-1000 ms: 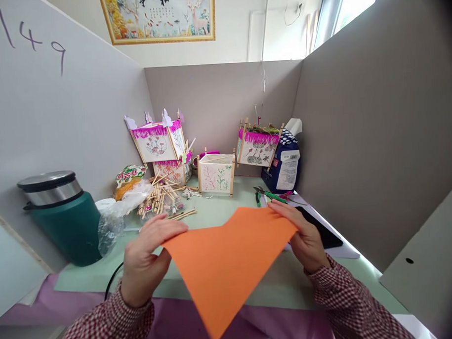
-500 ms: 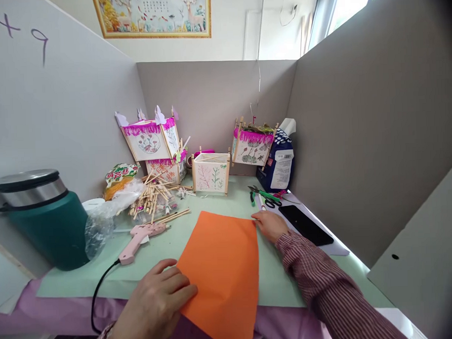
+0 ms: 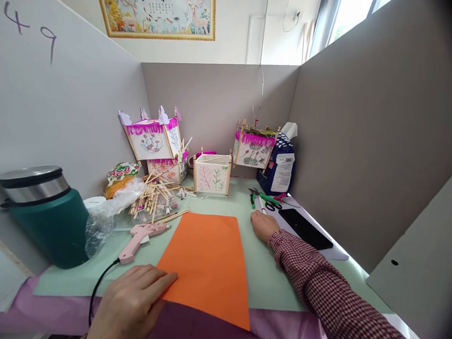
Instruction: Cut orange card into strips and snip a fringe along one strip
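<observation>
On green covering (image 3: 267,282), plain orange sheet (image 3: 207,264), left grip (image 3: 130,301) holding it, right grip (image 3: 264,226) unclear

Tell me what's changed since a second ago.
The orange rectangular paper sheet, raised in both hands before, has come down onto the pale green tabletop, its near edge overhanging the front. The right hand has let go and is now apart from the sheet, off its right side; the left hand remains at its left edge. The teal lidded jug and white drawn-on box stayed put.
</observation>
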`<state>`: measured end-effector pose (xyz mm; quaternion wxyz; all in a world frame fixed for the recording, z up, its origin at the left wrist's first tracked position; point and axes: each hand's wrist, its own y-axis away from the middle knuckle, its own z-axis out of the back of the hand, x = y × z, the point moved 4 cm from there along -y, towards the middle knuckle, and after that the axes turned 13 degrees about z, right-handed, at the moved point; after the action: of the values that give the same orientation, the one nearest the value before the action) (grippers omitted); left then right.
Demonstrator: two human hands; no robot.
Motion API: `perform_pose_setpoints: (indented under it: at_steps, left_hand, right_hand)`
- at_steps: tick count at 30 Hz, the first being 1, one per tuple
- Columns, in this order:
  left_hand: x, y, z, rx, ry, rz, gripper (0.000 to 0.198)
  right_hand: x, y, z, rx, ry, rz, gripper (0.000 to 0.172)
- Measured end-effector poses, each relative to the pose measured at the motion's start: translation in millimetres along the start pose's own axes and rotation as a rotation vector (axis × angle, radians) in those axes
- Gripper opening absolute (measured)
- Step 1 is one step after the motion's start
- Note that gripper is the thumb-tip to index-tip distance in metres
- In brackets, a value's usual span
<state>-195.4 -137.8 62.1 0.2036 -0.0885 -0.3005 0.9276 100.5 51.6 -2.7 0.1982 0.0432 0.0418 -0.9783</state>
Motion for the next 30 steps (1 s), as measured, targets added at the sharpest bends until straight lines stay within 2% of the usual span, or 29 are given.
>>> perform_pose_setpoints:
  at_steps: [4,8,13,20,24,26,30]
  left_hand:
    - [-1,-1,-9.1,-0.004,-0.011,0.022,0.025]
    - [-3,0,-14.4,0.008,-0.002,0.018,0.025]
    - [-1,3,-20.6,0.024,0.003,0.027,0.026]
    - [-4,1,-22.5,0.004,0.019,0.037,0.029]
    - [-4,1,-25.1,0.016,0.016,0.031,0.028]
    - [-3,1,-27.0,0.024,0.013,0.025,0.028]
    - [-1,3,-29.2,0.027,0.013,0.019,0.027]
  right_hand:
    - [-6,-4,2,0.027,-0.007,0.003,0.026]
    - [-11,-15,7,0.130,-0.053,0.008,0.020]
    - [-13,-20,7,0.188,-0.086,-0.007,0.028]
    - [-12,-17,4,0.154,-0.131,-0.012,0.029]
    - [-6,-8,4,0.124,-0.208,0.056,0.015]
    - [-6,-1,5,0.079,-0.246,0.081,0.012]
    - [-18,6,4,-0.048,-0.278,0.015,0.021]
